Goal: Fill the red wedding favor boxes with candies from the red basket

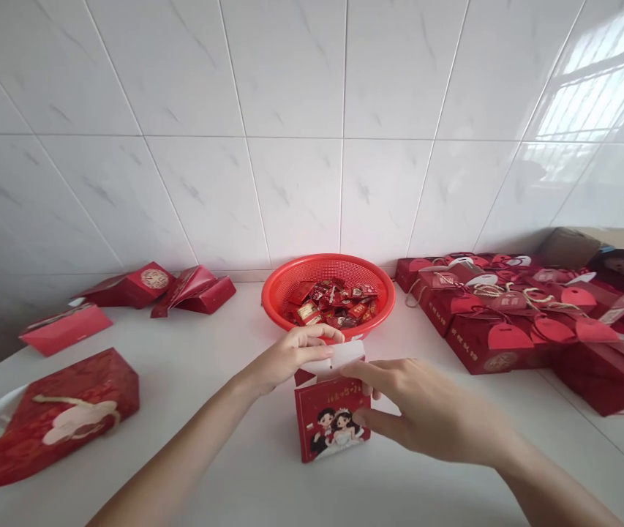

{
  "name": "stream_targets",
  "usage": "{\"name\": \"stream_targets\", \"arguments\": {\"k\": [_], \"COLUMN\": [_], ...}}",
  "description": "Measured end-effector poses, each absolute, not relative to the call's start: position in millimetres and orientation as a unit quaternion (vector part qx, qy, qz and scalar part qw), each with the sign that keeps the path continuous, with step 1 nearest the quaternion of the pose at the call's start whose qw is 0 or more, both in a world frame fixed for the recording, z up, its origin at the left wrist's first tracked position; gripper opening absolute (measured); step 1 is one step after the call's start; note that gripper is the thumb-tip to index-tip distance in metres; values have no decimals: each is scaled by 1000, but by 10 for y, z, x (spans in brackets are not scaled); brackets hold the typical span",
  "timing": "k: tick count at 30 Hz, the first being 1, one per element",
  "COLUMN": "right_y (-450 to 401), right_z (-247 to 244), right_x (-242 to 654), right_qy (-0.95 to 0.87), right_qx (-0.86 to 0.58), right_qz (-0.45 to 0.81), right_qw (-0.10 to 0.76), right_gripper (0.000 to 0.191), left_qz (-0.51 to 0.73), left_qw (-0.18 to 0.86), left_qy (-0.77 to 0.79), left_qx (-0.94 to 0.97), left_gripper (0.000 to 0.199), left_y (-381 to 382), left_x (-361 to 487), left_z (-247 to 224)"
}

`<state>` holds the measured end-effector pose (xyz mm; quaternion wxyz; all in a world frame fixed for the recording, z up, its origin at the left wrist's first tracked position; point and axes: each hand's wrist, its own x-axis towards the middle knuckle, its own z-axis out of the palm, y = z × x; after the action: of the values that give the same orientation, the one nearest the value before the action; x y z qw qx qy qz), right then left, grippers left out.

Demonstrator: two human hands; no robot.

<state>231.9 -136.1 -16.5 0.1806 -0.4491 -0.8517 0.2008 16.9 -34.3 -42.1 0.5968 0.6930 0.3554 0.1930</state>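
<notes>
A small red gift box [329, 423] with a cartoon couple on its front stands upright before me, its top flaps raised and showing white insides. My left hand [294, 359] is closed on the upper left of the box, fingers curled over the pale flap [347, 354]. At the box's right side is my right hand [426, 402], with thumb on the front face and fingers at the top edge, gripping it. The inside of the box is hidden from view. Just behind it sits an orange-red plastic basket [273, 311] with red-wrapped sweets [339, 298] in it.
Many closed red boxes [487, 344] with twine and tags crowd the right side. A cardboard carton [591, 241] stands behind them. On the left lie a red box with a rope handle [78, 410] and several other red boxes [141, 284]. The tiled wall [295, 197] borders the white table [224, 454].
</notes>
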Motion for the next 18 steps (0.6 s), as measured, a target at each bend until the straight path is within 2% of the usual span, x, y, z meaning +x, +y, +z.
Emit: {"name": "stream_targets", "arguments": {"k": [4,10,13,18], "right_y": [-1382,-1322,-1213,-731], "right_z": [-169,-112,-5,28], "right_x": [2325,2436,2568,2750], "right_qy": [-859,-855,-834,-754], "right_qx": [-437,-422,-412,-424], "right_qz": [199,216,240,247], "right_qw": [177,211,278,436], "right_gripper": [20,29,27,28], "left_qz": [171,193,158,187], "left_qw": [635,587,561,484], "left_qy": [334,321,287,286], "left_qx": [675,718,760,806], "left_gripper": [35,38,45,50], "left_y": [-320,-362,-377,-158], "left_x": [166,102,12,-66], "left_z": [-472,-395,-255,12]}}
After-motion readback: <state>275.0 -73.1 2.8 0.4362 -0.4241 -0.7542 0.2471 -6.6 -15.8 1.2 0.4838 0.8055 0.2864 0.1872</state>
